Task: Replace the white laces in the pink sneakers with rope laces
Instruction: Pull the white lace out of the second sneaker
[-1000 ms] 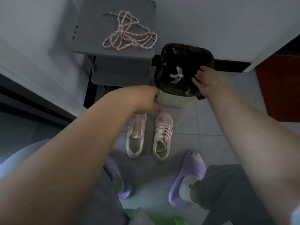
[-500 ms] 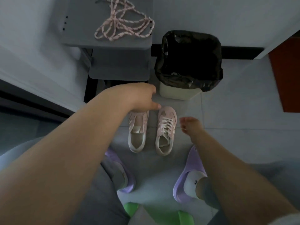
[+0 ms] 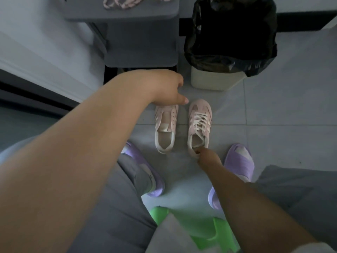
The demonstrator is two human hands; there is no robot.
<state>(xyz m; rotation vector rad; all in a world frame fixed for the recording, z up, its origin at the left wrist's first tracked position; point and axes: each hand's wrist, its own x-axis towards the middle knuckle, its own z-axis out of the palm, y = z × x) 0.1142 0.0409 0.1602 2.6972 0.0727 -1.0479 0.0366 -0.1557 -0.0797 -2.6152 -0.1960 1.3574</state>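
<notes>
1. My right hand [image 3: 205, 157] pinches the heel rim of the right pink sneaker [image 3: 199, 106], thumb and fingertips pressed together on it. I judge this is to lift it, since it carries the white laces [image 3: 199, 122].
2. My left hand [image 3: 164, 88] hangs above the left pink sneaker [image 3: 165, 128], fingers loosely curled, nothing visible in them. That shoe is already unlaced.
3. The rope laces [image 3: 127, 2] wait on the grey stand [image 3: 145, 14], ready for threading.
4. No brand name or writing is legible, only pale side stripes.

A single wide-angle camera on the person's head looks steeply down past grey-trousered knees at the tiled floor [image 3: 284, 143], close enough that both forearms fill the lower frame, the pink sneakers [image 3: 199, 123] near centre and the grey shelf unit [image 3: 142, 50] cropped at the top.
</notes>
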